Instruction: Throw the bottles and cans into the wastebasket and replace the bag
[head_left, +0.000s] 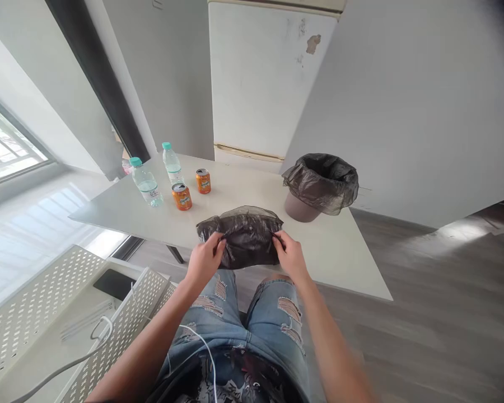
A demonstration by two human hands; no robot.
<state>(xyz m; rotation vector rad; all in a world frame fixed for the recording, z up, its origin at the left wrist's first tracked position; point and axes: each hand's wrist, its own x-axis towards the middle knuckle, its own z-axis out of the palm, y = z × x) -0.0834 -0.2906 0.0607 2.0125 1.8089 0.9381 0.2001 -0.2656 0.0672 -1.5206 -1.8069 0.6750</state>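
Observation:
A black plastic bag (250, 240) is stretched between my two hands over the front edge of the white table (239, 184). My left hand (208, 254) pinches its left side, with the fingers closed on the plastic. On the other side my right hand (291, 254) grips the bag in the same way. Beyond my right hand stands a brownish trash bin (301, 207), its rim covered by a black liner (340, 187) that hangs over the outside.
Two orange cans (182, 197) (203, 181) and two clear bottles with teal caps (147, 184) (172, 165) stand at the table's left. A perforated white rack (37, 302) holding a dark phone-like slab (114, 284) is at lower left. A white fridge (264, 78) stands behind.

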